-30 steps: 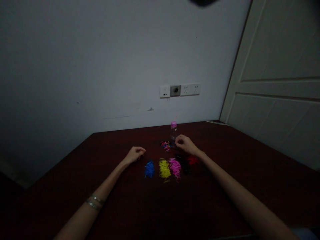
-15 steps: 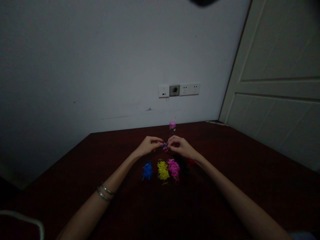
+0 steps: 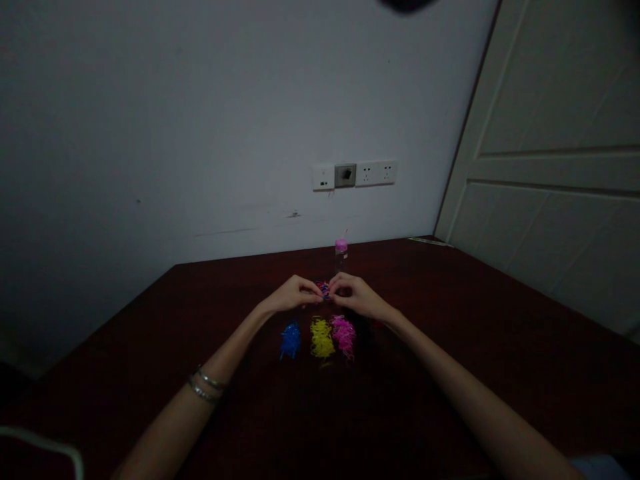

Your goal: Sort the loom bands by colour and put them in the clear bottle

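A small mixed-colour bunch of what look like thin rubber bands (image 3: 325, 289) lies between my fingertips over the dark table. My left hand (image 3: 297, 293) pinches its left side, thumb and forefinger together. From the right, my right hand (image 3: 357, 295) pinches the same bunch; single bands are too small to make out. Nearer to me lie separate piles of one colour each: blue bands (image 3: 290, 340), yellow bands (image 3: 322, 339) and pink bands (image 3: 343, 335). Some red bands (image 3: 377, 324) show partly beneath my right wrist, the rest hidden in shadow.
Behind my right hand stands a clear bottle with a pink lid (image 3: 341, 247). The dark red table (image 3: 240, 280) meets a pale wall with sockets (image 3: 370, 173). A flat strip (image 3: 430, 241) lies at the back right edge, near a white door (image 3: 550, 220). A pale cord (image 3: 45, 440) is at lower left.
The view has shifted slightly, so everything sits a little further left and up. My fingers have moved slightly at the mixed bunch; the single-colour piles look the same.
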A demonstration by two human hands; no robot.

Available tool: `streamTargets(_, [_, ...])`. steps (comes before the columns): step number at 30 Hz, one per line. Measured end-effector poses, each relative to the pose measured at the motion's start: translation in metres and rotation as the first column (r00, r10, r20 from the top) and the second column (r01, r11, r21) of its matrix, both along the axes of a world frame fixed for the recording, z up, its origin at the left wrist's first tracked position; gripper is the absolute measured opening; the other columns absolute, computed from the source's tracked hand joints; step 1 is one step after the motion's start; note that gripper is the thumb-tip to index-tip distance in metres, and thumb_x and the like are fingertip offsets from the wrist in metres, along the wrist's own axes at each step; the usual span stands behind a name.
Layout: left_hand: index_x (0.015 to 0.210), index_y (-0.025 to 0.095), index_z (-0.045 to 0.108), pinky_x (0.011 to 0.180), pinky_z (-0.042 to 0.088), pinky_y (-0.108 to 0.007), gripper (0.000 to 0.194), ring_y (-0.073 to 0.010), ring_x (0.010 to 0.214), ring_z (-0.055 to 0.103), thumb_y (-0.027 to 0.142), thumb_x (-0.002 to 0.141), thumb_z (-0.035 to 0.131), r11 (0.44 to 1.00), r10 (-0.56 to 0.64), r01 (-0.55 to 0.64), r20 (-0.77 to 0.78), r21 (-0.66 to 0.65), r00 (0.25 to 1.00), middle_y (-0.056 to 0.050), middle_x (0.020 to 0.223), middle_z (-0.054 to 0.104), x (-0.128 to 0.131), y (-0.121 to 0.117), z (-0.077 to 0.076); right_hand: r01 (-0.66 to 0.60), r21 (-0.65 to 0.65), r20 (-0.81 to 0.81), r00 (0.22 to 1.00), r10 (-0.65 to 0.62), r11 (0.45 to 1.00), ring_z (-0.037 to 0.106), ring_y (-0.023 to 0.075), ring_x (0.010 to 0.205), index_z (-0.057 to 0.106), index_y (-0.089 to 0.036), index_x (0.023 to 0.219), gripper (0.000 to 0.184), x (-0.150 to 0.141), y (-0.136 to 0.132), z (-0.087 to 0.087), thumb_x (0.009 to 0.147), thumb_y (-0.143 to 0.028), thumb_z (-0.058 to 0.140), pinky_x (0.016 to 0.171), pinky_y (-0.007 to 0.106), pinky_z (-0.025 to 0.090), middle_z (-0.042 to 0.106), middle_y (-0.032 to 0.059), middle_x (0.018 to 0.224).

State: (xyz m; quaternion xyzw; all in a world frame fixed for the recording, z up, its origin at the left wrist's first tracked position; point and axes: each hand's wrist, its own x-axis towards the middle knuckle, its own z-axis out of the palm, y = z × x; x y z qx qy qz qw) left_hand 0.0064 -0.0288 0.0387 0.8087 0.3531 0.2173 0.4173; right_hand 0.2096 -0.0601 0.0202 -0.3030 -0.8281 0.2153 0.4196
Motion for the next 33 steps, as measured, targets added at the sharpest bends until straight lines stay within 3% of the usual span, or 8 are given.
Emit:
streamTargets(5, [0.079, 0.01, 0.068, 0.047, 0.033, -0.019, 0.024, -0.0062, 0.049, 0.041, 0.031, 0.067, 0.06, 1.0, 0.0, 0.0, -0.064, -0.002, 0.998, -0.001, 0.061, 0.057, -0.009, 0.007, -0.001, 0.046, -0.006, 0.021, 0.999, -0.046, 0.999, 0.055, 0.0144, 0.084, 0.064, -0.018, 0.081, 0.01, 0.002, 0.001, -0.002, 0.076, -0.021, 0.056, 0.077, 0.029, 0.043, 0.057, 0.004, 0.088])
streamTargets(9, [0.073, 0.009, 0.068, 0.046, 0.03, -0.019, 0.024, -0.0062, 0.047, 0.04, 0.03, 0.063, 0.063, 1.0, 0.03, -0.028, -0.199, 0.012, 0.979, 0.0, 0.054, 0.055, -0.033, 0.021, -0.008, 0.147, 0.017, 0.024, 0.989, -0.147, 0.989, 0.055, 0.0149, 0.081, 0.064, -0.017, 0.083, 0.015, 0.01, 0.008, -0.007, 0.078, -0.026, 0.054, 0.076, 0.029, 0.043, 0.059, 0.0047, 0.085])
streamTargets(14, [0.072, 0.012, 0.067, 0.045, 0.031, -0.018, 0.025, -0.0069, 0.046, 0.042, 0.032, 0.058, 0.066, 0.987, -0.02, -0.029, -0.302, -0.155, 0.953, 0.0, 0.055, 0.057, -0.061, 0.032, -0.022, 0.209, 0.012, 0.052, 0.976, -0.21, 0.978, 0.055, 0.015, 0.08, 0.064, -0.016, 0.083, 0.018, 0.022, 0.018, -0.017, 0.08, -0.027, 0.05, 0.075, 0.029, 0.043, 0.06, 0.0047, 0.084])
streamTargets(23, [0.082, 0.015, 0.068, 0.044, 0.03, -0.017, 0.03, -0.0078, 0.049, 0.046, 0.031, 0.056, 0.069, 0.965, -0.14, 0.057, -0.321, -0.256, 0.937, -0.002, 0.063, 0.062, -0.066, 0.028, -0.022, 0.299, 0.044, 0.119, 0.946, -0.303, 0.953, 0.055, 0.0165, 0.084, 0.065, -0.017, 0.085, 0.016, 0.034, 0.031, -0.034, 0.075, -0.019, 0.052, 0.08, 0.032, 0.042, 0.06, 0.0052, 0.088])
streamTargets(33, [0.089, 0.012, 0.063, 0.038, 0.025, -0.017, 0.038, -0.0054, 0.045, 0.039, 0.039, 0.063, 0.061, 0.966, 0.186, -0.218, -0.208, -0.138, 0.96, -0.002, 0.066, 0.058, -0.071, 0.039, -0.033, 0.37, 0.108, 0.405, 0.831, -0.381, 0.923, 0.052, 0.0207, 0.093, 0.066, -0.022, 0.086, 0.016, 0.032, 0.056, -0.047, 0.074, -0.024, 0.055, 0.077, 0.031, 0.041, 0.061, 0.0055, 0.095])
